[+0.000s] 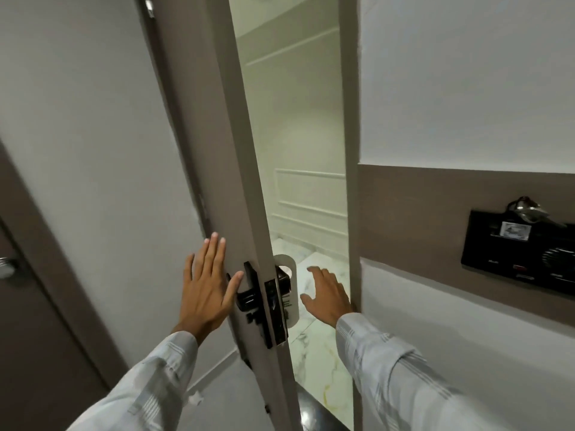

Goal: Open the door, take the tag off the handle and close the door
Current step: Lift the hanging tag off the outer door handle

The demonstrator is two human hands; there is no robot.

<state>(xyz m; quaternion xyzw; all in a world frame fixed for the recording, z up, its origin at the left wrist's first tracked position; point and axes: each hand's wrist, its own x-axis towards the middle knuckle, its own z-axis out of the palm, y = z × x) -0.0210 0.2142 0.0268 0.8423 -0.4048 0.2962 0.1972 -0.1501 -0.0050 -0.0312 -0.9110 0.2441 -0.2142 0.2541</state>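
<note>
Taupe door [199, 126]: swung partly inward, its edge towards the camera; a gap to the frame shows the marble floor [314, 346] of the corridor beyond. Opening step judged done.

White tag [287, 293]: hangs by its cut-out loop on the outer handle [283, 279], on the far side of the door edge, its lower part with print trailing down beside the lock plate [273, 309]. Not yet removed.

Inner handle [247, 298]: dark lever on the near face, untouched; the left thumb ends just beside it.

Left hand [207, 287]: flat and spread, palm against the inner face of the door, grasping nothing. Judged to be steadying the leaf.

Right hand [326, 293]: reaching through the gap, fingers [312, 270] loose and apart, empty, near the tag but clear of it. Contact not made.

Sleeves: pale striped cloth on both forearms, neither snagged on the hardware.

Wall panel [522, 253]: black unit on the right wall with a key fob resting on top; no part in the task.

Progress: roughly one step of three complete.

Outstanding: lift the loop up and off the outer lever, withdraw the hand, then push the door shut.

Risk noted: the gap is narrow; the right wrist sits between door edge and frame, so the leaf must hold steady until the hand is clear.
</note>
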